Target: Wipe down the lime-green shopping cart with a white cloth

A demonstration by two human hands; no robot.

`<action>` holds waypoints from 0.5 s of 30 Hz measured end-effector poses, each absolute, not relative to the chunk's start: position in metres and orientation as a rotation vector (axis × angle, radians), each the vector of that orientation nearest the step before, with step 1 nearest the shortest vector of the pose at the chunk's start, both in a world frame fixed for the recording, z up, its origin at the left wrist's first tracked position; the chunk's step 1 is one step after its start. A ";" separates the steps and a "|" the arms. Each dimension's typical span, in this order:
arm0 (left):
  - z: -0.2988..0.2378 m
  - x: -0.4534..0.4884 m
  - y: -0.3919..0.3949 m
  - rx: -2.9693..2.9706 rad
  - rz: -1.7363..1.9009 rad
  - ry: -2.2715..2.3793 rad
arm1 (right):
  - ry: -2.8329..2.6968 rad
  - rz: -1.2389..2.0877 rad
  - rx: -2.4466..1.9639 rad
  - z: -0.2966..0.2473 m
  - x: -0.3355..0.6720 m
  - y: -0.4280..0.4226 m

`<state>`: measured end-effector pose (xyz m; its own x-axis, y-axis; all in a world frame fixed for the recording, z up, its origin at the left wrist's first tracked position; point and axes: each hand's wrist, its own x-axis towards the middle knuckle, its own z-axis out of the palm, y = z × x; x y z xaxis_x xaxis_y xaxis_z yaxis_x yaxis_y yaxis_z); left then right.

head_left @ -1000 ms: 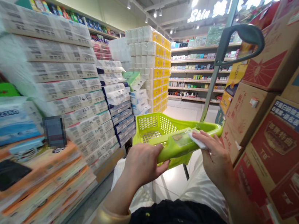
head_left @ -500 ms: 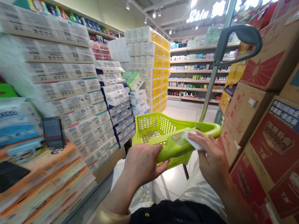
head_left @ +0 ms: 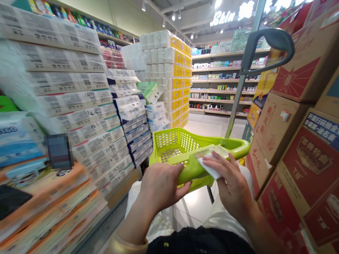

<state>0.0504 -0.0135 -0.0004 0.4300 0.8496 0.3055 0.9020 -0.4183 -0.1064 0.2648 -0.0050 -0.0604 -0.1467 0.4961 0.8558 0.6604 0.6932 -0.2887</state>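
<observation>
The left hand (head_left: 164,186) grips clenched around the rim of a lime-green plastic shopping basket (head_left: 175,148); the right hand (head_left: 231,181) grasps a white tissue (head_left: 208,168) on it, between stacked tissue packs (head_left: 72,102) and cardboard cartons (head_left: 277,127).

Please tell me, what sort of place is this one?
It looks like a supermarket: stacked packs of toilet paper, long shelves of goods further back, and a green shopping basket.

The bare left forearm (head_left: 133,227) leads to a left hand (head_left: 163,186) curled closed, its fingers pointing rightward, while the raised right hand (head_left: 231,181) pinches with bent fingers just beside it.
</observation>
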 end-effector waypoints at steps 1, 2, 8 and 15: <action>0.000 0.050 -0.014 -2.433 -0.301 -1.519 | -1.826 -0.183 -0.886 -0.061 0.261 -0.007; 0.000 0.050 -0.014 -2.434 -0.302 -1.515 | -1.834 -0.184 -0.878 -0.061 0.261 -0.008; -0.003 0.050 -0.013 -2.425 -0.318 -1.518 | -1.674 -0.237 -1.045 -0.061 0.280 0.005; -0.003 0.050 -0.012 -2.434 -0.332 -1.516 | -1.834 -0.226 -0.871 -0.061 0.253 -0.010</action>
